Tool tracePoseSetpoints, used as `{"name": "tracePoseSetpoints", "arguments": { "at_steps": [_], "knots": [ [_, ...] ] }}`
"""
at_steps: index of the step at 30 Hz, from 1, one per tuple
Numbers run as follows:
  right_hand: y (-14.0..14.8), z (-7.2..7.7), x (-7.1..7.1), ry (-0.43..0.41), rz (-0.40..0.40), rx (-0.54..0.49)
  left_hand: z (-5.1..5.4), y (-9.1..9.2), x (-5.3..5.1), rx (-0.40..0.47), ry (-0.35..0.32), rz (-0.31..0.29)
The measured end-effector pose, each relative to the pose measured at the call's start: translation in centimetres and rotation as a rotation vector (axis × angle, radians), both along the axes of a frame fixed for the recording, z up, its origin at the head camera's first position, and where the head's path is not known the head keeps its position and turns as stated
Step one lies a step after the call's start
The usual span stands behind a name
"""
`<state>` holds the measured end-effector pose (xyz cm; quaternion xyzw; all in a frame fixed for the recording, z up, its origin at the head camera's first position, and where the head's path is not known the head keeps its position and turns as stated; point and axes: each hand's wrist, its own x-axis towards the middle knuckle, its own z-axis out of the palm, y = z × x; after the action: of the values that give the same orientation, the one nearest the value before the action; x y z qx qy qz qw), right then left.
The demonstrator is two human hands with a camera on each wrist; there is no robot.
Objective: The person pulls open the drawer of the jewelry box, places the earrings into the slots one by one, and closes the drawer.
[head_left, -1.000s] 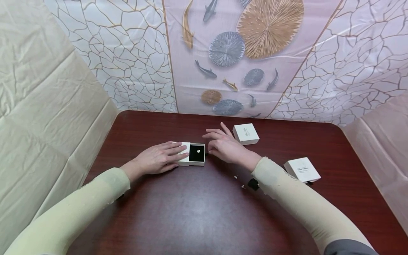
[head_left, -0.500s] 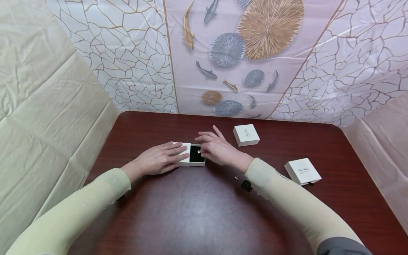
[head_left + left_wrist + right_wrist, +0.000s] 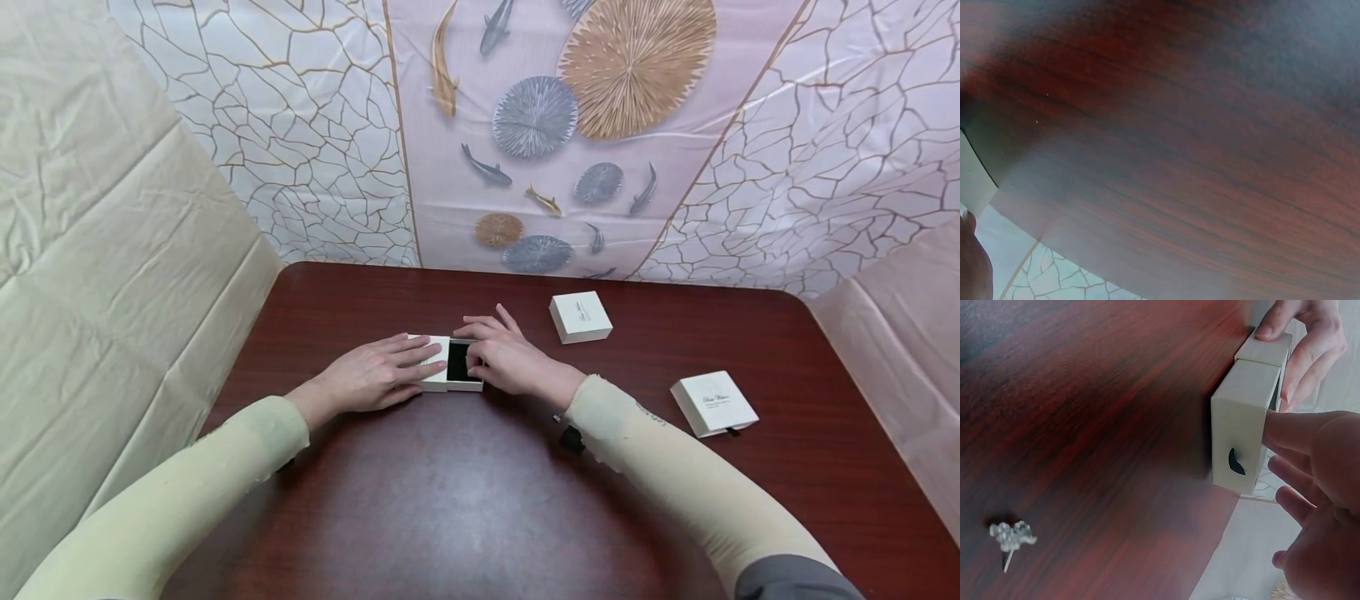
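Note:
A white jewelry box point(image 3: 433, 385) lies on the table with its drawer point(image 3: 1244, 412) slid partly out to the right. Black lining point(image 3: 458, 363) shows inside the drawer, and a black ribbon tab point(image 3: 1235, 462) sits on its end wall. My left hand point(image 3: 378, 371) holds the box's sleeve, its fingers over the top and its thumb at the near side. Thumb and forefinger of my right hand point(image 3: 510, 358) reach down into the drawer, the other fingers raised. The fingertips and whatever lies under them there are hidden. A flower-shaped stud earring point(image 3: 1014, 537) rests on the table.
Two more white boxes stand on the right, one at the back point(image 3: 581, 317) and one nearer point(image 3: 715, 402) with a black tab. A small black pad point(image 3: 572, 439) lies by the right sleeve. Patterned cloth point(image 3: 322, 133) hangs behind the table.
My right hand has moved left from beside the drawer to inside it, covering the earring seen there. The left hand and the box have stayed put.

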<state>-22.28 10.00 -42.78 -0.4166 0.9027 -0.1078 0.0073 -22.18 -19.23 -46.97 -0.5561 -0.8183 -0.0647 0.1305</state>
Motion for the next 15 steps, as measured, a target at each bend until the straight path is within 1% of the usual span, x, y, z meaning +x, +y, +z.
{"name": "tracePoseSetpoints", "arguments": {
  "at_steps": [7, 15],
  "knots": [
    [-0.23, 0.05, 0.02, -0.010, -0.002, 0.011, 0.15, -0.01, 0.04, -0.008, -0.002, 0.003],
    [-0.45, 0.03, -0.17, -0.054, -0.027, 0.011, 0.14, -0.06, 0.02, -0.013, -0.007, 0.006]
  ]
}}
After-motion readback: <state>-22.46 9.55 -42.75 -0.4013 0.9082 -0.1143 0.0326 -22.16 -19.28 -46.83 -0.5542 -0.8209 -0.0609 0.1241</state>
